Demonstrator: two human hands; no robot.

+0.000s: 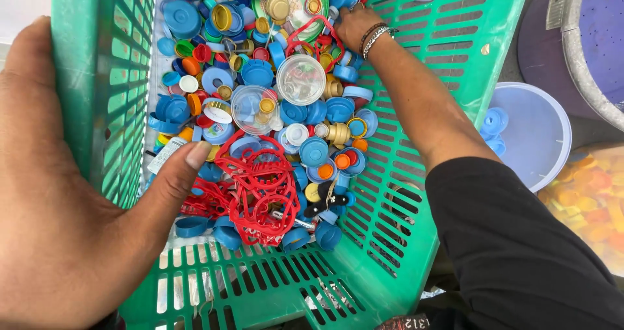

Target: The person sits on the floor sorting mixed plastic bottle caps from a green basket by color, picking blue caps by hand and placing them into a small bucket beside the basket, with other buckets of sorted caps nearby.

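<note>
sorting of mixed plastic bottle caps [260,109] is judged under way in a green slatted crate [448,37].
the crate's near wall is gripped by the left hand [71,200]; the right hand [354,26] is sunk among far caps (its closure cannot be told), so a cap must next be singled out.

green slatted crate [416,193], heaped plastic bottle caps [273,109], red rings [260,193]
</note>
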